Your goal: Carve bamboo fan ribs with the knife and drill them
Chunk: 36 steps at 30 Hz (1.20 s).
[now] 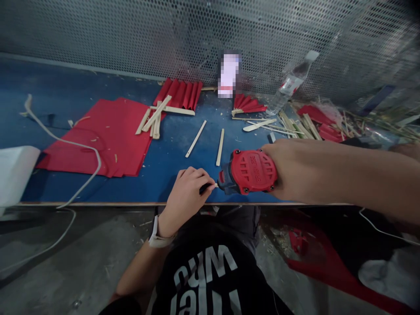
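Note:
My right hand (282, 168) is wrapped round a red and black cordless drill (254, 171), seen from its red back cover, near the front edge of the blue table. The drill's dark nose points left, toward my left hand (192, 188), which wears a light band at the wrist. Those fingers pinch a wooden strip, of which only a pale end (215, 185) shows beside the drill. Whether the drill touches it I cannot tell. Just beyond lie two loose wooden strips, one (196, 138) with a small dark hole near its lower end, the other (220, 147) plain.
Red sheets (101, 138) lie at left, crossed by a white cable (82, 144). Wooden strips (155, 118) rest beside pleated red material (180, 93). A blurred phone (229, 75), a plastic bottle (292, 85) and more strips (298, 124) stand or lie along the mesh wall (131, 39).

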Motion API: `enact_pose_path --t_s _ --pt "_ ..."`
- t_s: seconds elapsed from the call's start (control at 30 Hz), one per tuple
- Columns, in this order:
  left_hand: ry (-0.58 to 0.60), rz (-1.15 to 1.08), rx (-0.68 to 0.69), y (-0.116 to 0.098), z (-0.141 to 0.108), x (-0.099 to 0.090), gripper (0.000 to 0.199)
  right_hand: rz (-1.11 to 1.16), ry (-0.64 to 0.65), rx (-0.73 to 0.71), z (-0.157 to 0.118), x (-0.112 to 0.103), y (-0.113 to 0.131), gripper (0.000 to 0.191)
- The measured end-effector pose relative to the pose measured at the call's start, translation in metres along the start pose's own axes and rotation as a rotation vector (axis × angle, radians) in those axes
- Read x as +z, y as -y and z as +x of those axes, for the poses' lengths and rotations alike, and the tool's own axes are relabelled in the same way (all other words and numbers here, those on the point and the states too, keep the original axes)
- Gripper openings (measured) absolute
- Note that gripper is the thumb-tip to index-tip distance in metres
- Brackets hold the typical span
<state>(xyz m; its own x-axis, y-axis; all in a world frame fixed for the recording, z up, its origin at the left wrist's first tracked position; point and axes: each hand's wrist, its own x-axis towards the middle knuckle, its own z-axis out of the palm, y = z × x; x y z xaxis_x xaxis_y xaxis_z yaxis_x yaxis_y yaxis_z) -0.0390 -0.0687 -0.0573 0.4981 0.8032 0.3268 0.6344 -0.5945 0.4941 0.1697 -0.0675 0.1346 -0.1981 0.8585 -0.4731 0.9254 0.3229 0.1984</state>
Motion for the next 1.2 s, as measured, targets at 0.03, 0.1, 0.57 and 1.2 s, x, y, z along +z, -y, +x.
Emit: enact_pose_path --t_s 0.03,0.1,0.57,1.2 --pt "-0.003 0.000 0.002 0.0003 -0.0002 0.0000 0.012 -0.005 0.006 -0.001 0.0001 -0.0001 0.0005 0.012" --pt "-0.017 0.000 0.010 0.0013 -0.0009 0.0003 0.013 -0.013 0.001 0.007 0.0004 -0.0008 0.0024 0.011" --pt "-0.005 -0.011 -0.006 0.0009 -0.0006 0.0007 0.014 0.045 -0.063 -0.013 0.0002 0.0048 -0.0031 0.011" --pt "-0.022 -0.012 0.013 0.0036 -0.0016 0.0010 0.013 0.002 -0.021 -0.011 -0.0007 -0.0001 0.0015 0.011"
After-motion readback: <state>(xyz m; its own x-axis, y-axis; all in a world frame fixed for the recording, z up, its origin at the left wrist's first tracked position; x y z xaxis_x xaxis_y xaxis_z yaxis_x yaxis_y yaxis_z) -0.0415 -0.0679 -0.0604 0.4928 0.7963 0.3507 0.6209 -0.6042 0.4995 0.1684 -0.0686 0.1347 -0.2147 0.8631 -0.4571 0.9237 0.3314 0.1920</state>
